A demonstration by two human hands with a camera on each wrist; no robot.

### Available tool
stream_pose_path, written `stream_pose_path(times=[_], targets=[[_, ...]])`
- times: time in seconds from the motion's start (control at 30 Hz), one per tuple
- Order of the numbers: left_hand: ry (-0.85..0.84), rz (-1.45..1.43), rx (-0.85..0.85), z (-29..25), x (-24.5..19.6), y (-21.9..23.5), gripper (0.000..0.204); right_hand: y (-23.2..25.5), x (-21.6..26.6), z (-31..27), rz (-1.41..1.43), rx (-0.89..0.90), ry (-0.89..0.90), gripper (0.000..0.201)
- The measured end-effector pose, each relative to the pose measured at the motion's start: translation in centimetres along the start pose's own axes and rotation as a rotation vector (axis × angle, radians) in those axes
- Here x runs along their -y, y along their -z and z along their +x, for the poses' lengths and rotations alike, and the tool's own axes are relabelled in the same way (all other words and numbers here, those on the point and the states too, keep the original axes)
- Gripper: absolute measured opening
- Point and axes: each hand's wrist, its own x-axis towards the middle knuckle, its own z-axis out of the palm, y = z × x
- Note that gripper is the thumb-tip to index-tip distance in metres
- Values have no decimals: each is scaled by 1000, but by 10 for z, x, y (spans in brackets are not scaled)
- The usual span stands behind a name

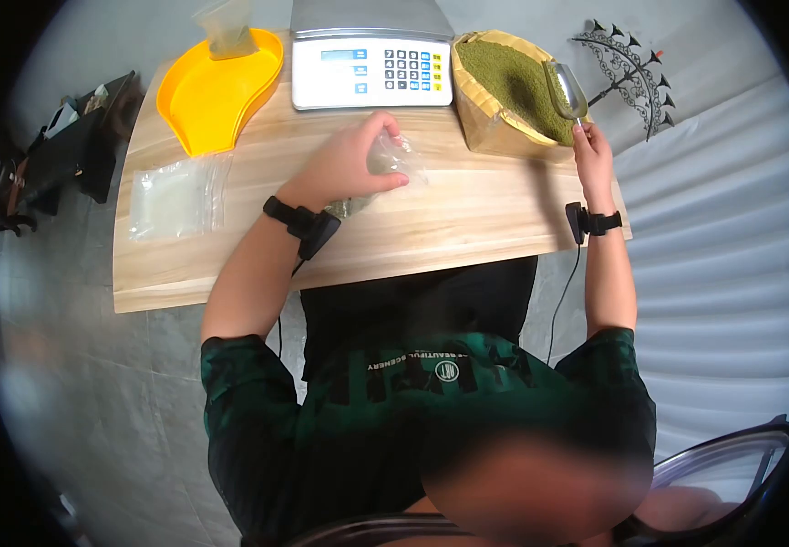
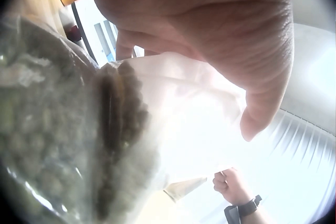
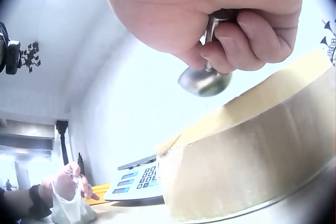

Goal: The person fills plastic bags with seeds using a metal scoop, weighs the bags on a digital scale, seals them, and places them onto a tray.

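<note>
Over the sack (image 1: pixel 496 137), the right hand (image 1: pixel 594 153) is gripping a scoop (image 1: pixel 566 90); well left — the left hand (image 1: pixel 347 166) is holding a clear bag (image 1: pixel 389 159)

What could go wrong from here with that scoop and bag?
Grains might spill onto the table: the scoop in the right hand is over at the sack, apart from the bag. The bag could also slump or slip, since it is limp plastic and only the left hand holds it.
</note>
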Motion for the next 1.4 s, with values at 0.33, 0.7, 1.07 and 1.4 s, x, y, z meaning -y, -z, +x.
stream_pose_path(times=[0.33, 0.7, 1.07, 1.4], targets=[[-38, -38, -26, 1, 6, -1, 52, -1, -12, -4, 29, -70, -22, 23], [-78, 21, -31, 0, 7, 0, 52, -17, 14, -42, 429, 160, -146, 11], [-110, 34, -44, 0, 4, 1, 54, -62, 70, -103, 362, 640, -95, 13], [-16, 27, 1, -1, -2, 4, 54, -53, 132, -63, -154, 843, 137, 21]])
